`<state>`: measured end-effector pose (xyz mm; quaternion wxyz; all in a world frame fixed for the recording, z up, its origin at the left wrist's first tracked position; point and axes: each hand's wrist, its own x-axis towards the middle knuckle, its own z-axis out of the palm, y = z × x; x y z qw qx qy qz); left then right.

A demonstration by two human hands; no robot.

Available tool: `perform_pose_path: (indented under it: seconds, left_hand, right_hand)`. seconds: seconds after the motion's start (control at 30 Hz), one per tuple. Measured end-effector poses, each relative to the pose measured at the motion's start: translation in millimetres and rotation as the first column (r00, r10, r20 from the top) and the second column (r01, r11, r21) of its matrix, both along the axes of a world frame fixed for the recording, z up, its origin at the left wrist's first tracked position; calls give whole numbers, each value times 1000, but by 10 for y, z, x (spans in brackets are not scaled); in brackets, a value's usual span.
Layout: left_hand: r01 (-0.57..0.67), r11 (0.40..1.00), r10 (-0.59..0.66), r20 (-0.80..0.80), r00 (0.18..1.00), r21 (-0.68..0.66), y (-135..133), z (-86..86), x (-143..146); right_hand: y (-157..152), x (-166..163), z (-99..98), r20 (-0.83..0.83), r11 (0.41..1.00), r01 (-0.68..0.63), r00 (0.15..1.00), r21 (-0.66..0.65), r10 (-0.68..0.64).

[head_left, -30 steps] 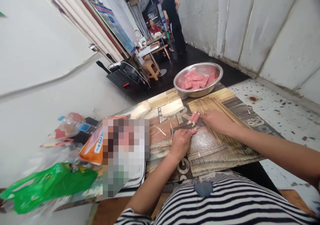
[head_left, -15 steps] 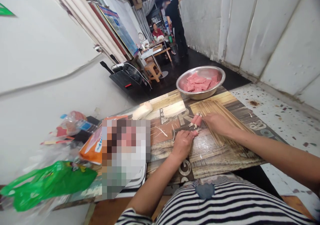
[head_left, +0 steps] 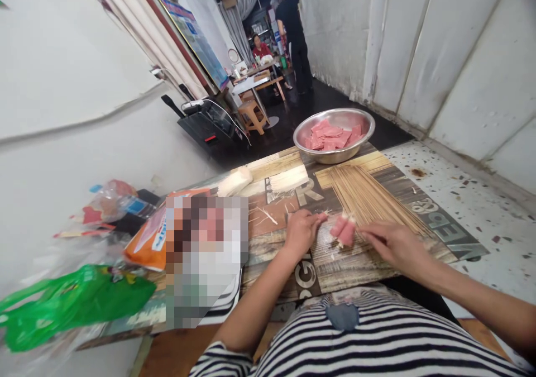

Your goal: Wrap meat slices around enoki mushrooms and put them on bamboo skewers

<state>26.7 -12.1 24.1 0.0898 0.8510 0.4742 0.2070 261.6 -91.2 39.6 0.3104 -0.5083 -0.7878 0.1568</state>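
My left hand [head_left: 300, 230] rests curled on the low table [head_left: 377, 254], its fingers pinched on a small pink roll at its fingertips. My right hand [head_left: 391, 243] holds a bamboo skewer that carries two pink meat rolls [head_left: 343, 230], a little above the table. A spread pile of bamboo skewers [head_left: 364, 195] lies just beyond both hands. At the table's far end a metal bowl [head_left: 333, 154] holds flat pink meat slices [head_left: 330, 137].
White enoki-like bundles [head_left: 268, 181] lie left of the skewers. An orange packet [head_left: 151, 237], a green plastic bag [head_left: 75, 304] and clutter crowd the left side. Behind are a black machine [head_left: 213, 125], stools, and two people by a distant table. White wall panels stand to the right.
My right hand has drawn back toward me along the skewer pile, bringing the skewer with the pink rolls. My left hand stayed about where it was.
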Motion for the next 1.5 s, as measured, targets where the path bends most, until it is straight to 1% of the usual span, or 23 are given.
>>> perform_pose_path:
  seconds: [0.07,0.13,0.23,0.37,0.5,0.63,1.03,1.23,1.5]
  left_hand:
    - [4,1000,-3,30,1000,-25,23,-12,-6]
    - [13,999,-11,49,999,-37,40,-18,-7]
    - [32,998,-29,50,998,-48,48,-1,-4]
    - [32,999,-31,23,999,-36,35,31,5]
    - [23,1000,-23,19,1000,-20,24,19,14]
    - [26,1000,-26,29,999,-10,28,6,23]
    - [46,999,-46,12,999,-14,45,16,35]
    - [55,998,-55,-7,998,-26,44,39,41]
    - [54,998,-55,-41,998,-21,35,39,48]
  right_hand:
    - [-124,-73,-128,-1,1000,9,1000,-6,-9]
    - [-182,-133,-224,38,999,39,998,19,-40]
    - [-198,-190,-276,134,996,69,988,47,-75]
    - [-211,-240,-252,238,990,98,964,103,-120]
    - [-250,-279,-256,253,982,123,955,145,-157]
    - [-257,-288,-282,250,981,137,954,134,-167]
    - [-223,-310,-300,316,979,164,928,125,-196]
    - [-183,-370,-242,380,980,179,903,86,-199]
    - [-115,-441,-166,387,981,194,903,18,-186]
